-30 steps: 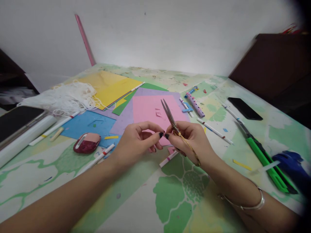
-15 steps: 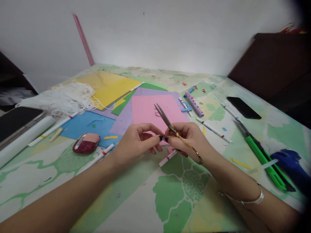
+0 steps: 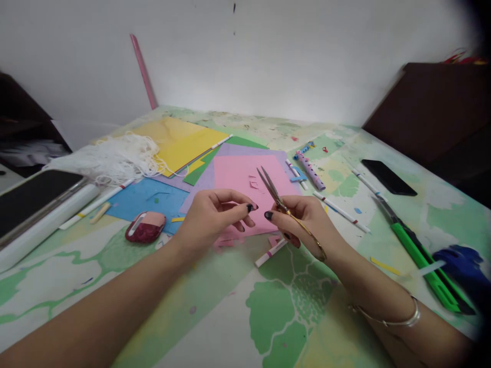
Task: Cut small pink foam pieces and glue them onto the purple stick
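Observation:
My right hand holds gold-handled scissors, their blades pointing up and away over the pink sheet. Its thumb lies along the scissors, and the other fingers curl behind. To the left, my left hand is closed in a pinch, thumb tip against index finger; anything between them is too small to make out. A gap separates the two hands. Small pink paper scraps lie on the sheet, and others rest below my left hand. Under my right hand is a white stick with a purple band.
Yellow card, blue paper and white string lie left, near a maroon case. On the right are a decorated purple tube, a phone, a green cutter with its blade out, and banded sticks.
My hands have moved apart, the left thumb and finger drawing away from the right ones. The scissors remain in my right hand. The whole view has shifted slightly.

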The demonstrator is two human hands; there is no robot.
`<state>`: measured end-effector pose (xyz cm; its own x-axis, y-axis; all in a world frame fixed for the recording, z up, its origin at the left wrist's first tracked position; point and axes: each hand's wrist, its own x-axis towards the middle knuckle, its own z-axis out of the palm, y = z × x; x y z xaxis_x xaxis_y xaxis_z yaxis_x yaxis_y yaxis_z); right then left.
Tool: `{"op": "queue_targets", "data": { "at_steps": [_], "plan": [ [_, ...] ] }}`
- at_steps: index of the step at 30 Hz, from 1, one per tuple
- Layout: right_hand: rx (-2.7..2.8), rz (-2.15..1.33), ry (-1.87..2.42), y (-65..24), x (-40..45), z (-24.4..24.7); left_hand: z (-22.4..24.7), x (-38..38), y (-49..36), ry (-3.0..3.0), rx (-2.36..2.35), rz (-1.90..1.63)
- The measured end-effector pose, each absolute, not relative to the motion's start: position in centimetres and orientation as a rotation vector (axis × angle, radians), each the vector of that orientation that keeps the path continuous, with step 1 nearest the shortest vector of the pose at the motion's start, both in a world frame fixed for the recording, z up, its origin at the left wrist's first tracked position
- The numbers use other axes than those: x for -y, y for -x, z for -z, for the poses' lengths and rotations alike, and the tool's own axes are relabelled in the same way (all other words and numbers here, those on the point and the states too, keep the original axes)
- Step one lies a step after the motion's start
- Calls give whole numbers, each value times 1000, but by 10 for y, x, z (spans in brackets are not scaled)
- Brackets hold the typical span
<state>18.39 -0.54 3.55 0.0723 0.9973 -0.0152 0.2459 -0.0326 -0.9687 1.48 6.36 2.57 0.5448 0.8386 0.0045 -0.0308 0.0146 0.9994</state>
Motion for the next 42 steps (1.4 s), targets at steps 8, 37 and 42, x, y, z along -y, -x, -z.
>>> {"op": "queue_targets", "data": {
  "at_steps": [8,37,42],
  "plan": [
    [1373,-945,1504,-184,4,-30,-28,-66,-13,-1402,-735,-859],
    [1839,-320,1596,-188,6,-33,-38,-72,-6,-1375,-677,-1011],
    [1839,-334,1591,-189,7,-32,-39,-72,-6,-1379,-683,-1005]
  ]
}}
